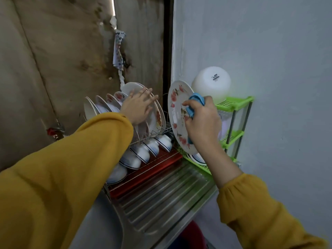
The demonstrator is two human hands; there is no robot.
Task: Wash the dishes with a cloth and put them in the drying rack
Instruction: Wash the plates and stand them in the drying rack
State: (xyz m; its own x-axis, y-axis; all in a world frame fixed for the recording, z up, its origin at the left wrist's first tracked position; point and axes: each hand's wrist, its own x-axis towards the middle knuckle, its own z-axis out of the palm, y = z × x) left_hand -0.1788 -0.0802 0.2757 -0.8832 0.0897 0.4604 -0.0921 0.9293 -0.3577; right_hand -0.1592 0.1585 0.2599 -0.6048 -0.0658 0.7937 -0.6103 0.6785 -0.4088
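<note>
My right hand [201, 121] grips a blue cloth [196, 103] together with a white flowered plate [177, 114], held upright beside the rack. My left hand [139, 106], fingers straight, rests flat on the flowered plates [158, 115] standing in the wire drying rack [161, 131]. More plates [100, 106] stand in the rack's far left slots. A row of white bowls with blue rims [143, 153] lies upside down on the rack's lower tier above a red drip tray [158, 168].
A green plastic corner shelf [233, 103] stands against the grey wall at right, with a white bowl [212, 83] upside down on top and a dish [197, 158] on its bottom tier. The ribbed steel draining board [161, 200] lies below. A wooden wall is at left.
</note>
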